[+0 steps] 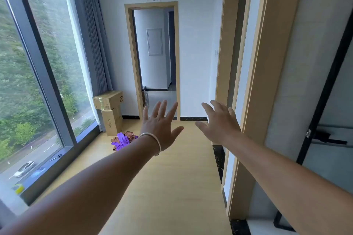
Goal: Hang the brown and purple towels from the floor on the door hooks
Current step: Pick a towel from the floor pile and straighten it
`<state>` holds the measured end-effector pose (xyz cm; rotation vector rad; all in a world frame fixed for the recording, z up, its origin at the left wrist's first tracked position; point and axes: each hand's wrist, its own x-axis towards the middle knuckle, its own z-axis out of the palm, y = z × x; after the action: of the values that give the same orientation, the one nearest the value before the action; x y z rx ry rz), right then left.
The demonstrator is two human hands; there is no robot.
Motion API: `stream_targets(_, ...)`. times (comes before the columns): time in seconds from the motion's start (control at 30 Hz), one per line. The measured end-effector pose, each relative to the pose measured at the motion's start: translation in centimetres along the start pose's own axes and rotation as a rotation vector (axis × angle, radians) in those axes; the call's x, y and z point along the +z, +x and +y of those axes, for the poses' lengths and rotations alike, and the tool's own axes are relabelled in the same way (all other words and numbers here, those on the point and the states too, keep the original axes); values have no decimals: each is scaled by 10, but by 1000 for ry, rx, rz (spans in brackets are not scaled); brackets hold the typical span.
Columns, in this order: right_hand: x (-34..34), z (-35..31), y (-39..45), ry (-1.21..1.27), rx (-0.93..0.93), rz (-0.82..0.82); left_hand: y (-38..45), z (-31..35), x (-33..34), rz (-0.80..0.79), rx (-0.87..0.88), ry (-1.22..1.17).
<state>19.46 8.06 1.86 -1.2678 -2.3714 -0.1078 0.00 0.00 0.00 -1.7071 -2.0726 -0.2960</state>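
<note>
Two hands reach forward, the left hand [161, 128] and the right hand [219, 122], each grip released with fingers spread and nothing held. Two towels lie bunched together on the floor [172, 177] near the window [38, 82]: one purple towel [122, 141] and one brown towel [130, 135], touching. Just behind them stand two stacked cardboard boxes [110, 108]. One open doorway [154, 59] faces down the pale wooden floor, a grey curtain [91, 34] hanging beside the glass

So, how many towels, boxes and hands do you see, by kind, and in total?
Towels: 2, purple towel and brown towel, on the floor
Boxes: 2, top box on lower box
Hands: 2, left hand, right hand
Total: 6
</note>
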Motion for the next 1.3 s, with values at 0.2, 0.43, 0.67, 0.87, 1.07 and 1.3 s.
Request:
stream_targets(0.2, 26, -10, 44, -47, -6, 136, 38, -26, 35, 133, 1, 22)
stream_targets(0.43, 60, -42, 121, -71, 20, 105, 102, -85, 72, 100, 4, 21)
stream_targets(0.67, 91, -66, 183, -9, 56, 64, 159, -129, 91, 71, 16, 16)
stream_targets(0.87, 109, -61, 229, -6, 89, 26, 199, -149, 117, 38, -7, -7)
stream_targets(1.07, 134, -40, 285, -26, 82, -3, 254, -160, 149, 31, -13, -1)
stream_targets(1.3, 160, 6, 372, -34, 54, 5, 349, -148, 187, 10, -1, 13)
